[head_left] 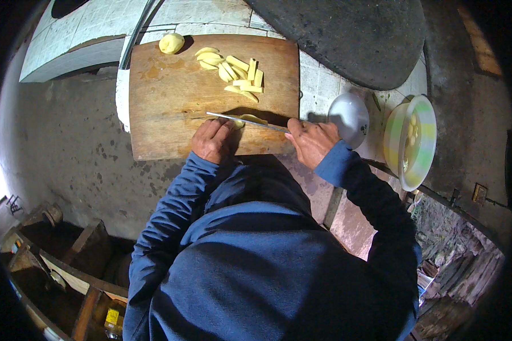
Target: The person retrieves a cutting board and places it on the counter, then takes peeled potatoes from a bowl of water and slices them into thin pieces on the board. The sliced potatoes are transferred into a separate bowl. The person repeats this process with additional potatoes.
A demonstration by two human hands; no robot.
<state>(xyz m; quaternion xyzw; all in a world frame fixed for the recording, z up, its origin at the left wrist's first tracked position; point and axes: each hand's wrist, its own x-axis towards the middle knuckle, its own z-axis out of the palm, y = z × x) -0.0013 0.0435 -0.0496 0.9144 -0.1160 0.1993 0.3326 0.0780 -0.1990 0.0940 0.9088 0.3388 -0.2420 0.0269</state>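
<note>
My right hand (315, 138) grips a knife (264, 125) by its handle, most of which my fingers hide. Its thin blade slants over a piece of peeled potato (238, 123) near the front of the wooden cutting board (166, 111). With bent fingertips, my left hand (211, 140) holds that piece down beside the blade. Another pale slice (254, 117) shows behind the blade. Farther back on the board, thick potato sticks (251, 88) and rounded slices (209, 57) lie in a loose heap. A whole peeled potato (171, 43) rests at the back left edge.
To the right of the board are a white bowl (345, 115) and a striped plastic basin (430, 140) with peeled potatoes (412, 130) in it. A large dark round surface (350, 38) covers the tiled counter behind. At lower left are wooden compartments (85, 243) and a bottle (112, 317).
</note>
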